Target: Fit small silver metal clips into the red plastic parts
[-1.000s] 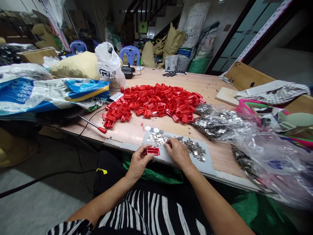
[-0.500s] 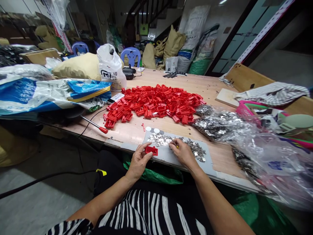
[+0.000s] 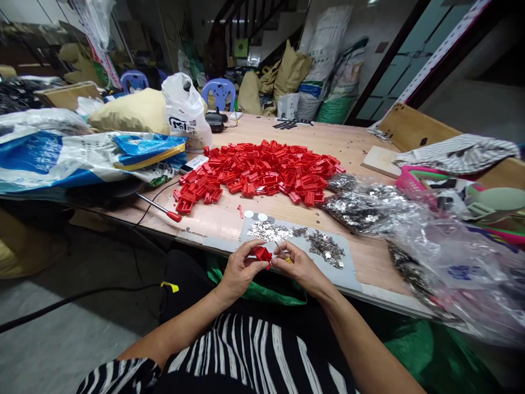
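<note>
My left hand (image 3: 243,268) pinches a small red plastic housing (image 3: 263,254) between thumb and fingers, tilted above the table's front edge. My right hand (image 3: 301,267) is closed around a yellow-handled screwdriver (image 3: 289,260), its thin metal shaft pointing up and left. The right fingertips meet the right end of the housing; whether they also pinch a small part is too small to tell. Just beyond both hands, small shiny metal plates (image 3: 268,231) and darker metal pieces (image 3: 327,247) lie in piles on a grey mat (image 3: 348,268).
A wide heap of red housings (image 3: 266,169) covers the middle of the table (image 3: 348,145). Clear bags of metal parts (image 3: 365,210) and a pink basket (image 3: 414,183) stand to the right. A red-tipped metal lever (image 3: 172,216) juts out at left, near printed sacks (image 3: 86,158).
My right hand has moved left and down from the metal pieces to the housing, the screwdriver still in it. My left hand has shifted slightly right and tilted the housing.
</note>
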The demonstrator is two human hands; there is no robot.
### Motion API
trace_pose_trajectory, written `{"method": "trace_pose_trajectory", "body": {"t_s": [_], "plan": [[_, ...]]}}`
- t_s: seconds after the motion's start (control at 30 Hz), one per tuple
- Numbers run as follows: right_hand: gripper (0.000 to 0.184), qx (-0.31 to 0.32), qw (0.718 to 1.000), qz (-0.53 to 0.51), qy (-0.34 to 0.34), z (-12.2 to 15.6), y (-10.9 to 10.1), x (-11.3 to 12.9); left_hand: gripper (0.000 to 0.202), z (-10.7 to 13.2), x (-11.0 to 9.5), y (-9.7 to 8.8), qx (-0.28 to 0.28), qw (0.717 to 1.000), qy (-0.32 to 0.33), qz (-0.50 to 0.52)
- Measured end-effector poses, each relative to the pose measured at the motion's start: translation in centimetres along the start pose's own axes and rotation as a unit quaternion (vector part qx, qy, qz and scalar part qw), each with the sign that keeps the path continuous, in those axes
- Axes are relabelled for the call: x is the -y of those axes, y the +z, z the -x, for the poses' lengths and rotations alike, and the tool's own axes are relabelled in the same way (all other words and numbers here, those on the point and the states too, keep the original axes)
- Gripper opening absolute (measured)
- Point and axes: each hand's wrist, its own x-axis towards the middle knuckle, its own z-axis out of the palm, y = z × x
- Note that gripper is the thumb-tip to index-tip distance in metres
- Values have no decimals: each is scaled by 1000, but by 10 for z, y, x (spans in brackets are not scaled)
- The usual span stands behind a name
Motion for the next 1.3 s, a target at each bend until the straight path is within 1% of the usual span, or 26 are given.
{"method": "trace_pose_trajectory", "body": {"t_s": [0.1,0.17,0.3,0.4,0.5,0.57,0.6,0.67,0.7,0.77,0.87,0.97,1.1,1.2,1.3], "plan": [[36,6,1000,8,7,1,0,-2,35,1,-4,2,14,1000,3,-1],[39,-5,1000,0,19,3,1,-2,34,0,-5,3,12,1000,-11,12],[42,-33,999,-10,40,7,4,1,37,-3,-4,4,-22,991,-70,108],[40,-26,999,-6,31,10,3,0,40,-4,-3,5,-38,977,-110,176],[35,-26,999,19,-2,11,-1,-6,41,-5,-2,4,-33,973,-125,192],[29,-43,995,78,-36,12,-4,-11,40,-6,-1,1,-24,982,-105,156],[27,-54,989,123,-57,12,-5,-13,39,-6,0,-1,-18,989,-85,120],[26,-74,968,223,-92,12,-7,-15,36,-9,1,-5,-6,999,-35,20],[26,-81,954,268,-104,12,-7,-16,34,-10,2,-8,-2,999,-11,-39],[26,-87,931,334,-121,11,-6,-17,32,-14,4,-12,7,990,26,-142],[24,-93,911,378,-136,8,-3,-17,35,-22,9,-17,30,973,42,-225],[19,-93,902,398,-141,5,-1,-18,40,-28,13,-19,49,963,52,-258],[18,-86,900,404,-139,2,0,-19,44,-32,17,-22,67,957,68,-273],[17,-85,899,407,-135,0,0,-20,43,-33,17,-23,73,959,71,-263],[16,-86,896,412,-138,0,0,-21,41,-34,15,-23,69,966,57,-242]]}}
